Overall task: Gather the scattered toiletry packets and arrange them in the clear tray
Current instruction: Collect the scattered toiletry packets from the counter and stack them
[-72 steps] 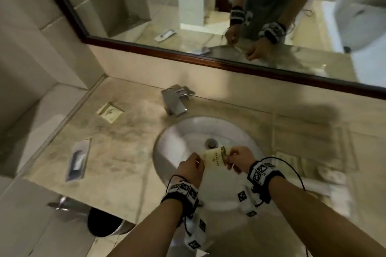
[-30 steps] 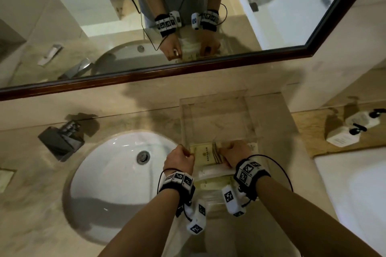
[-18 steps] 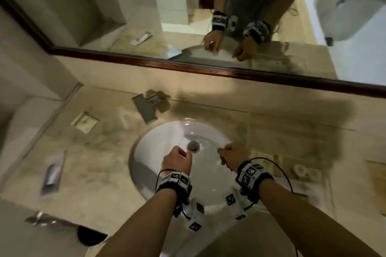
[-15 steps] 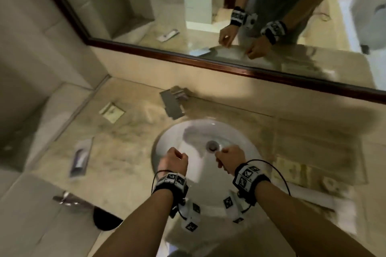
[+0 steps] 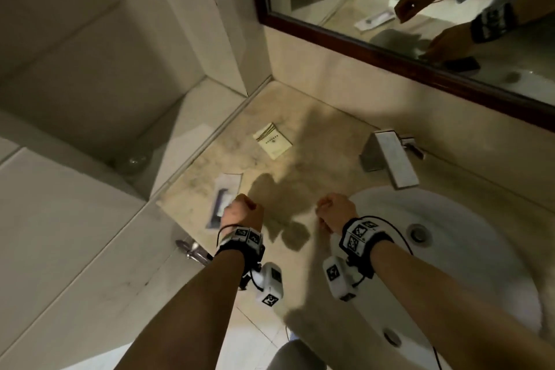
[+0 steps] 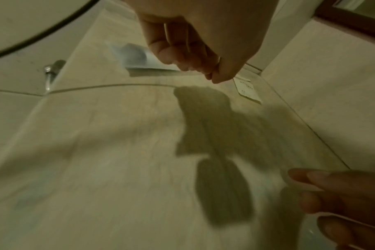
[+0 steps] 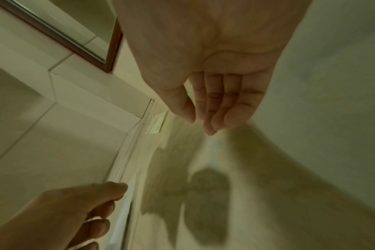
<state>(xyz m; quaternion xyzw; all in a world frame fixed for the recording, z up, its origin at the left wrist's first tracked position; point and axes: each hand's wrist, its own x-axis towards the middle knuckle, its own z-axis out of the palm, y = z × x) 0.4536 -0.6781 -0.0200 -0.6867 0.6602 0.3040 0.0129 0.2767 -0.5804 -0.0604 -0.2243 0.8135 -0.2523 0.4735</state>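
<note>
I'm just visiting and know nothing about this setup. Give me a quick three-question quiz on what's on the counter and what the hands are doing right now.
1. True or false: the left hand is holding a packet.
2. Which packet lies nearer the left hand: A) the cream square packet, B) the long clear packet with a dark item inside?
3. Fill in: the faucet stands between the mirror and the ____.

Key
1. False; it hovers above the countertop, holding nothing, as does the right hand.
2. B
3. sink
</note>
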